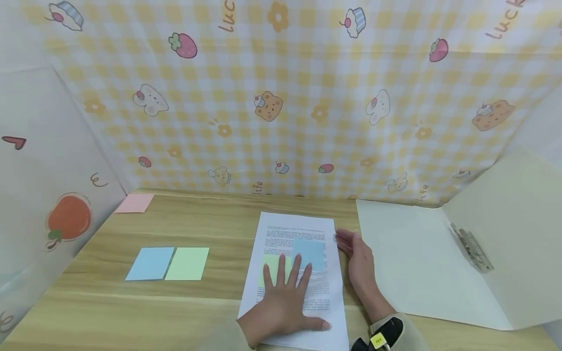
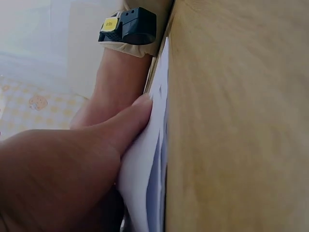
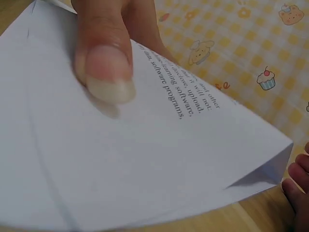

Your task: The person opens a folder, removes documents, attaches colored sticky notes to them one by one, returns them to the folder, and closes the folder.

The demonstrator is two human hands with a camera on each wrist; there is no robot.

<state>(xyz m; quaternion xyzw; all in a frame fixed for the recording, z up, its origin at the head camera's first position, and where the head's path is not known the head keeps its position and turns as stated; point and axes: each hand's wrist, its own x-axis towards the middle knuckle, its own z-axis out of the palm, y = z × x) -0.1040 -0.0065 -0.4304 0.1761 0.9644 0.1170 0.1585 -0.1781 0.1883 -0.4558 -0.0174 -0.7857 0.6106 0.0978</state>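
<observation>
Paper [image 1: 318, 292] could shift on me here: the sheets lie between my hands on the table [image 1: 219, 312], and the left wrist view shows them gaping slightly along one side, so a push from the right might crease an edge or slide the top sheet over those beneath. Uneven pressure is another risk — the green note [image 1: 272, 263] and blue note [image 1: 309, 251] showing on the page sit right by my left fingertips, and a dragging palm could pull things askew. My right wrist is near the unfolded folder [image 1: 395, 263] with its metal clip [image 1: 471, 248], and a sleeve [image 1: 406, 336] catching its edge could nudge it. As for fingers, my left hand [image 1: 283, 302] is spread wide, palm down, its thumb [image 1: 317, 323] pointing right across the near part of the page; it rests flat and pinches nothing. My right hand [image 1: 361, 263] is relaxed at the paper's right edge, fingers loosely bent, tips at or just beside the parted sheets — I can't tell how firmly they touch, but I see no grip. Well to the left lie a blue square [image 1: 149, 263] and a green square [image 1: 187, 263], side by side.
</observation>
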